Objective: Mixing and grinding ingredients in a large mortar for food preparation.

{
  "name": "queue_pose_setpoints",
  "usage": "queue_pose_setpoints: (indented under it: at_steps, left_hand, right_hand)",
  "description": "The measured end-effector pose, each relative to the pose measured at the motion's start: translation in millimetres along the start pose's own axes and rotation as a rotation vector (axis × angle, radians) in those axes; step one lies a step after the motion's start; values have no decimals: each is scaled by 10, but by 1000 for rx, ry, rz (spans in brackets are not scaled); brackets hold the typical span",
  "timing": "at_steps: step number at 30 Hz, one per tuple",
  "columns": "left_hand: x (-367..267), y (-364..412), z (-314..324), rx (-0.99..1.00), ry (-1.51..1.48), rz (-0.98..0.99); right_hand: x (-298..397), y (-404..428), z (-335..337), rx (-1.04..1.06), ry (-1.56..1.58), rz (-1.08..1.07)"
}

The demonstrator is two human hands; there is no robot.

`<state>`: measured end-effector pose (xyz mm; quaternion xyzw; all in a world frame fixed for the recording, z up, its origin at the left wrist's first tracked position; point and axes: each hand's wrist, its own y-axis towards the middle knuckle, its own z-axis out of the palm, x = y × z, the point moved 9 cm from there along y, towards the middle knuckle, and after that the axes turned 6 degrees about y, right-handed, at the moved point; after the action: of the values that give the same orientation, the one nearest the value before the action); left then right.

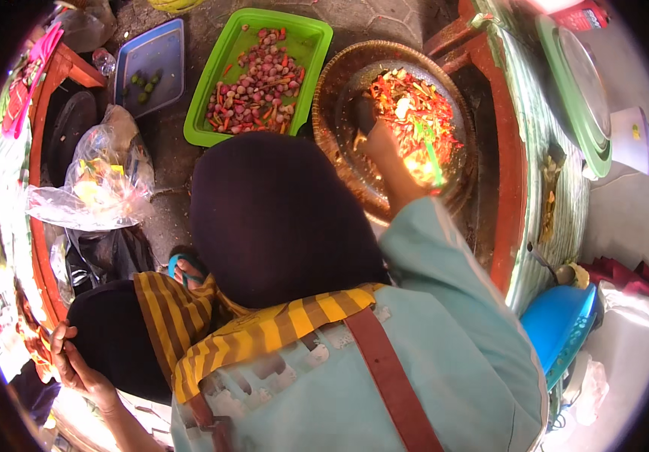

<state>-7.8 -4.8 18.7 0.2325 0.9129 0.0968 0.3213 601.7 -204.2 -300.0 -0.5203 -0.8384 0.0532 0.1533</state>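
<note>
My right hand (382, 144) is closed on a dark pestle (365, 116) over a wide, dark round mortar (352, 150). Chopped red chillies (414, 101) with pale pieces fill the mortar's right part, and a thin green utensil (433, 161) lies on them. Around the mortar runs the rim of a round brown woven tray (320, 107). Off at the lower left, my left hand (78, 367) is beside the dark-clothed knee, fingers apart, holding nothing visible. The head covering and the body hide the middle of the view.
A green tray (203, 96) holds shallots and chillies; a blue tray (174, 73) has small green fruits. Left are a clear plastic bag (124, 169) and a black bag (112, 254). Red wooden frames (508, 141) flank the floor. Blue basins (561, 327) and green lids (576, 96) lie right.
</note>
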Motion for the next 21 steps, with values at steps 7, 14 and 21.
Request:
queue_pose_setpoints:
  at_steps: [7, 14, 21]
  left_hand:
    - [67, -42, -48, 5, 22, -21]
    - [64, 12, -36, -31, 9, -24]
    - [-1, -34, -71, -29, 14, -14]
  right_hand:
    - [-42, 8, -562, 236, 106, -76]
    - [-134, -382, -43, 330, 5, -162]
    - [-293, -528, -502, -17, 58, 119]
